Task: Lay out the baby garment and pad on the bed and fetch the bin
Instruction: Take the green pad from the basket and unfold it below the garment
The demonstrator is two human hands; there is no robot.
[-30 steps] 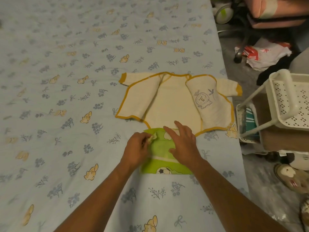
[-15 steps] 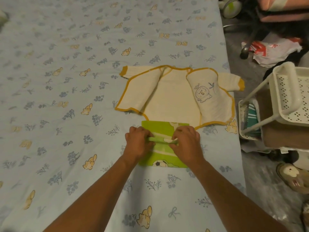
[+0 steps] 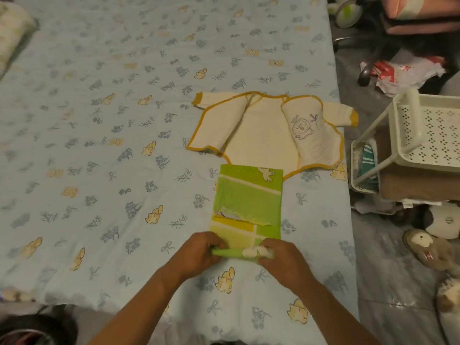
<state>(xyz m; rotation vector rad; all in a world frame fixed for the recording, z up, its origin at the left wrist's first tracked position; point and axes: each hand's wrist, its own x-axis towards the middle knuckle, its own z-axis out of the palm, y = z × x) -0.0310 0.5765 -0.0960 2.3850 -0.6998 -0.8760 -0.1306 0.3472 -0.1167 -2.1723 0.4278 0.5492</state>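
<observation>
A cream baby garment (image 3: pixel 263 135) with mustard trim lies spread open on the bed (image 3: pixel 99 145), near its right edge. Just below it lies the green pad (image 3: pixel 249 197), unfolded lengthwise toward me, its top edge touching the garment's hem. My left hand (image 3: pixel 199 252) and my right hand (image 3: pixel 281 262) both pinch the pad's near end, which is still rolled over on itself. No bin that I can name for certain is in view.
A white perforated plastic rack (image 3: pixel 428 130) stands right beside the bed at the right. Slippers (image 3: pixel 430 250), a plastic bag (image 3: pixel 408 70) and chair wheels clutter the floor there. A pillow (image 3: pixel 12 31) sits at the far left corner. Dark hair (image 3: pixel 32 327) shows at bottom left.
Both hands have pulled the pad's folded flap toward me, opening the pad to about twice its earlier length. The garment has not moved.
</observation>
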